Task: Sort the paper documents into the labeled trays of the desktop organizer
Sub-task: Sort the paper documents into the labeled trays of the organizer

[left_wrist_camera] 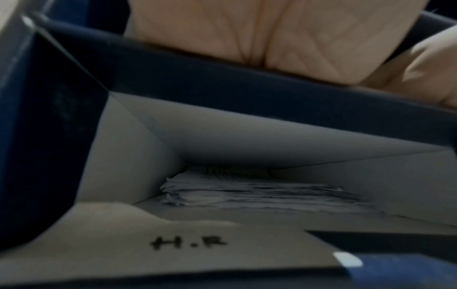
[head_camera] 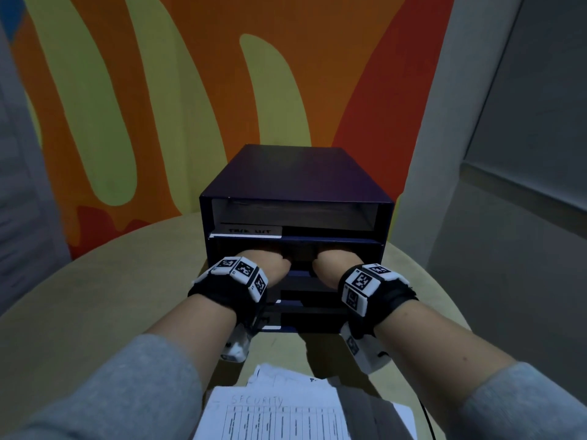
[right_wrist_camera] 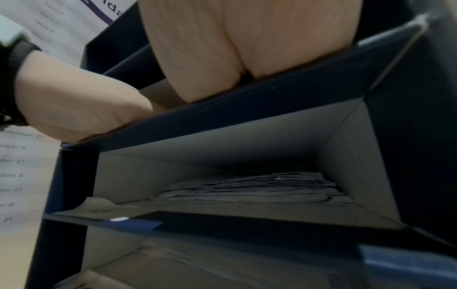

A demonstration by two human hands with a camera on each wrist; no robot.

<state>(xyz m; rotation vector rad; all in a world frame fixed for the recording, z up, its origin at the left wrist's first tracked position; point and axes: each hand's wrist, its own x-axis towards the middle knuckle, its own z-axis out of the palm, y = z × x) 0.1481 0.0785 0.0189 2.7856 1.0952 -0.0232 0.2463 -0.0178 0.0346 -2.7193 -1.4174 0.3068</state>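
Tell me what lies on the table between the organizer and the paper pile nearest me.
Nothing: only a bare strip of tabletop separates the organizer from the paper pile, as the head view shows.

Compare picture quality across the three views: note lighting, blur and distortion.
Head view: dim, with wide-angle bending of the table. Left wrist view: dark, soft; the H.R label is readable, the left hand blurred. Right wrist view: dim, tilted, the paper stack blurry.

dark blue organizer, papers before it
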